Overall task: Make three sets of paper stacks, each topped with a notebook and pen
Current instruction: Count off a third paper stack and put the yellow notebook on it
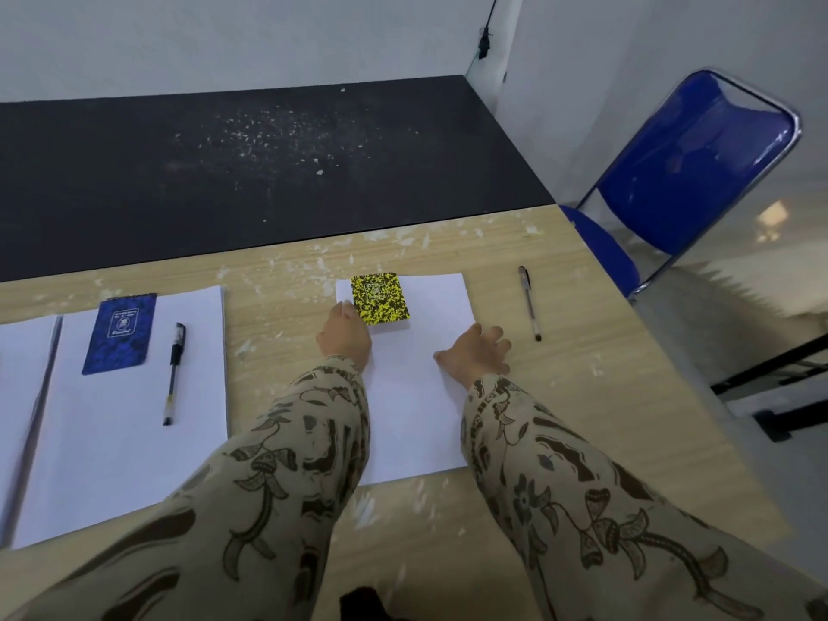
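A yellow-and-black notebook (380, 299) lies on the far left part of the right paper stack (421, 396). My left hand (344, 332) touches the notebook's near left corner with its fingers. My right hand (476, 351) rests spread on the stack's right edge, holding nothing. A pen (530, 303) lies on the bare wood to the right of this stack. The middle paper stack (130, 445) carries a blue notebook (120, 333) and a black pen (174, 374). A third paper stack (22, 365) shows partly at the left edge.
The wooden table (605, 419) is flecked with white scraps. A black surface (269, 172) adjoins it at the back. A blue folding chair (690, 172) stands past the right corner, and a wall (224, 38) closes off the back.
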